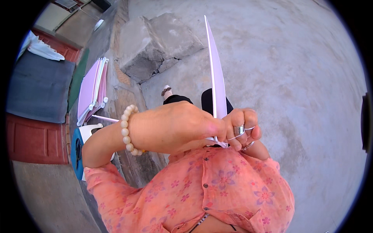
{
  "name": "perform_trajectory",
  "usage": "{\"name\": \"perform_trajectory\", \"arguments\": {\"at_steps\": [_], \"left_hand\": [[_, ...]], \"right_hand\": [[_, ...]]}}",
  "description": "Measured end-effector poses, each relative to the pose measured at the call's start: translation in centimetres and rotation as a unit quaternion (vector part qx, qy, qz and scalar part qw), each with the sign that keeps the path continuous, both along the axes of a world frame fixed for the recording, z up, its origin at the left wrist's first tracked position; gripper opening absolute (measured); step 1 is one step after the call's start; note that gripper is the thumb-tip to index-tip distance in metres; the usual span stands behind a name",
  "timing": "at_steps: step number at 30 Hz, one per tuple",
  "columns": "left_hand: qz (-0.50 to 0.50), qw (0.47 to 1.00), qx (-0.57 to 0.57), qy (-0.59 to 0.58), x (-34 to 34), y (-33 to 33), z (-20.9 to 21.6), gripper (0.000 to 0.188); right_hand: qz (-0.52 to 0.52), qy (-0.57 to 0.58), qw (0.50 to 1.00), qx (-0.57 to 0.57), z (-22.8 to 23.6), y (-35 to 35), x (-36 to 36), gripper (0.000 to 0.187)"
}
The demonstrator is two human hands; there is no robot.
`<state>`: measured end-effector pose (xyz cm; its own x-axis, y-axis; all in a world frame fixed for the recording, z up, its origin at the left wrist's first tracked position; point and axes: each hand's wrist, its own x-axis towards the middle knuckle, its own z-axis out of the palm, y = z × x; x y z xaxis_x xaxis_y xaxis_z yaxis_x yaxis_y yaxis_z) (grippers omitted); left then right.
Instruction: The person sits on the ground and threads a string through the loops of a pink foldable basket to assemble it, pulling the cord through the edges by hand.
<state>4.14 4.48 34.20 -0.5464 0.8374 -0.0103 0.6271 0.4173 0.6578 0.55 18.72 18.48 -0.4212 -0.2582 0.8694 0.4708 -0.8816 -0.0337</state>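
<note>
A thin lavender folded paper bag (218,77) stands up in front of me, seen nearly edge-on. My left hand (194,126), with a pale bead bracelet on its wrist, is closed at the bag's near end, where its fingertips are partly hidden. Right beside it, my right hand (243,126) is curled, with a ring on one finger. White cord (236,137) runs around these fingers and toward the bag's near edge. How the cord joins the bag is hidden between the hands.
To my left leans a stack of pink and lavender folded bags (91,89) with white knotted cords. Near it is a blue-and-white object (77,155) with a black looped item (79,148) on it. A broken concrete step (151,42) lies ahead, beside a concrete floor (295,85).
</note>
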Motion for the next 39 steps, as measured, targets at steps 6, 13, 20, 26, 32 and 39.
{"name": "perform_trajectory", "arguments": {"at_steps": [6, 13, 20, 26, 32, 39], "left_hand": [[0.04, 0.997, -0.055, -0.031, -1.7, -0.2, 0.0, 0.012], [0.038, 0.999, -0.007, 0.005, -3.3, -0.4, -0.3, 0.014], [0.031, 0.999, -0.015, -0.003, -3.0, -1.0, 0.0, 0.017], [0.037, 0.999, -0.014, 0.01, -2.3, -1.4, 0.5, 0.018], [0.036, 0.998, -0.03, 0.05, -1.3, -1.9, -0.2, 0.016], [0.025, 0.998, -0.03, 0.057, -1.4, -2.1, -0.4, 0.01]], "right_hand": [[-0.028, 0.006, 0.997, 0.067, -0.2, 1.0, -1.5, 0.041], [-0.043, -0.039, 0.982, 0.182, -0.2, 2.0, -3.3, 0.036], [-0.16, -0.026, 0.947, 0.278, 3.7, 3.3, -3.2, 0.037], [-0.16, -0.032, 0.942, 0.293, 4.2, 2.9, -3.1, 0.033], [-0.142, 0.01, 0.942, 0.303, 6.0, 1.8, -2.9, 0.036], [-0.11, -0.04, 0.94, 0.321, 4.3, 1.7, -2.9, 0.033]]}}
